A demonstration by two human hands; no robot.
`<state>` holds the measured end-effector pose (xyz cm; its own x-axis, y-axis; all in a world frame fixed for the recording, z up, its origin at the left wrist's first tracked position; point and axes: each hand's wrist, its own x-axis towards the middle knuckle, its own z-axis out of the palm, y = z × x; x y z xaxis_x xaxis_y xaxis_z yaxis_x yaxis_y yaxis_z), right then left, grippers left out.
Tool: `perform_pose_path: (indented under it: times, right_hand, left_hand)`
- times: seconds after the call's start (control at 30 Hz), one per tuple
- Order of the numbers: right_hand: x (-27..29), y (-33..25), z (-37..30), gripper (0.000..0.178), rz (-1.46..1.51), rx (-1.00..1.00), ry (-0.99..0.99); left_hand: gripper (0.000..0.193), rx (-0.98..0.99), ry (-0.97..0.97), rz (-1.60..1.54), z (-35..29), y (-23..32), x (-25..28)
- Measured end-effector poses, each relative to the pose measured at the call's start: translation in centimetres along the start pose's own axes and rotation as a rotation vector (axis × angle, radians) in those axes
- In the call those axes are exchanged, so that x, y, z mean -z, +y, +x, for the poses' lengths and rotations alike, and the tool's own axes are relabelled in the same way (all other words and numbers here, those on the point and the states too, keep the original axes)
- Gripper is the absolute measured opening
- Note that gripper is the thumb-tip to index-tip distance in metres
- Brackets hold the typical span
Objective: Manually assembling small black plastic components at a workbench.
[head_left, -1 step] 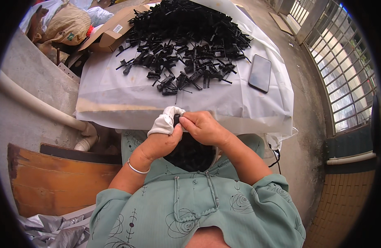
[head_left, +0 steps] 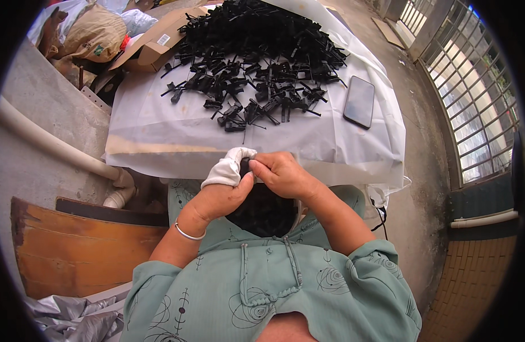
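Observation:
My left hand (head_left: 231, 191) has a white cloth covering (head_left: 223, 172) over its fingers, with the thumb bare. Its fingers are closed round a small black plastic part (head_left: 245, 166), of which only a bit shows. Against it, my right hand (head_left: 282, 175) pinches with thumb and bent forefinger; the part's far end is hidden by the fingers. Both hands meet just in front of the table's near edge. Beyond them, a big heap of similar black plastic parts (head_left: 256, 45) with thin stems lies on the white-covered table (head_left: 308, 148).
A dark mass (head_left: 261, 212) sits at my lap below the hands. On the table's right lies a phone (head_left: 359, 102). An opened cardboard box (head_left: 151, 51) is at the back left, near bags (head_left: 94, 34). A pipe (head_left: 57, 142) and wooden board (head_left: 86, 245) stand left; a barred window (head_left: 473, 85) is right.
Both hands stay together on the black part, with only a very slight shift of the fingers. The heap and the phone look the same.

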<state>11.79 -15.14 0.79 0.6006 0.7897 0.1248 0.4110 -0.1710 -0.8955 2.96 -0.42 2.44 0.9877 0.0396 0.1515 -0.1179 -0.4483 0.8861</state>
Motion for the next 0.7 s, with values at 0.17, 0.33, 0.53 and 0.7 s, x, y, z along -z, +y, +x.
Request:
perform_pose_path:
  times: [0.17,0.33,0.53,0.7]
  right_hand:
    - [0.9,3.5,3.6,0.016,-0.532,0.128,0.512]
    - [0.1,3.8,4.1,0.011,-0.746,0.201,0.51]
    - [-0.4,1.7,0.9,0.008,-0.832,0.421,0.498]
    - [0.0,0.3,0.4,0.011,-0.388,0.487,0.512]
  left_hand:
    - [0.034,-0.231,0.041,0.363,0.5,-2.2,1.3]
    - [0.026,-0.156,0.31,0.257,1.2,-2.6,0.6]
    - [0.028,-0.15,0.313,0.14,3.9,-2.5,0.0]
    - [0.028,0.093,0.071,-0.34,3.5,-1.8,-0.3]
